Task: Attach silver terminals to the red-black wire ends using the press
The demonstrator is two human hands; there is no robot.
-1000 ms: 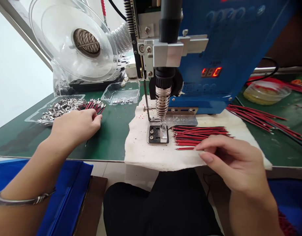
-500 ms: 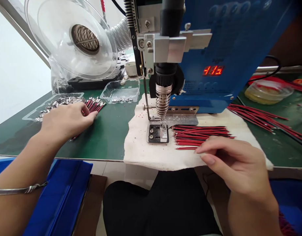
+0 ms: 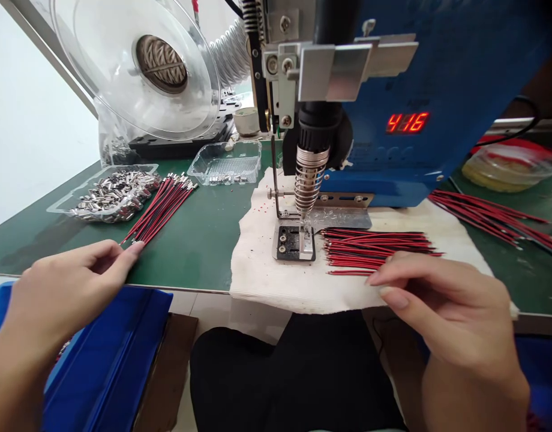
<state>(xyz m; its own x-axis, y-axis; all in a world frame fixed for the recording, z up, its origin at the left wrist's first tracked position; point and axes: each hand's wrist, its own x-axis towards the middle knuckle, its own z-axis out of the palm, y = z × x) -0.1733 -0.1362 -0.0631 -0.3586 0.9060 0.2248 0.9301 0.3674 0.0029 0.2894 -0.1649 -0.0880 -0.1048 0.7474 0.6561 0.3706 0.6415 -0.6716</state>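
Observation:
At the near end of a bundle of red and black wires (image 3: 164, 207) with metal ends, my left hand (image 3: 84, 270) is closed, thumb and index finger pinching the wire tips. The bundle lies on the green table. My right hand (image 3: 451, 300) hovers at the front edge of a second pile of red and black wires (image 3: 375, 249) on a cream cloth (image 3: 276, 288). Its thumb and index finger are slightly apart, with nothing visible between them. Left of that pile sits a small black fixture (image 3: 288, 243), under the spring-wrapped tip (image 3: 311, 180) of a soldering machine.
A clear tray of metal connectors (image 3: 118, 195) stands at left, another clear tray (image 3: 226, 165) behind. The machine's blue housing (image 3: 415, 162) shows red digits. More wires (image 3: 487, 216) and a round plastic tub (image 3: 505, 168) lie right. Blue bins (image 3: 109, 354) sit below the table edge.
My left hand has moved from the far, metal-tipped end of the left bundle toward me, to its near end. My right hand has barely moved. The view has shifted slightly and the red digits differ.

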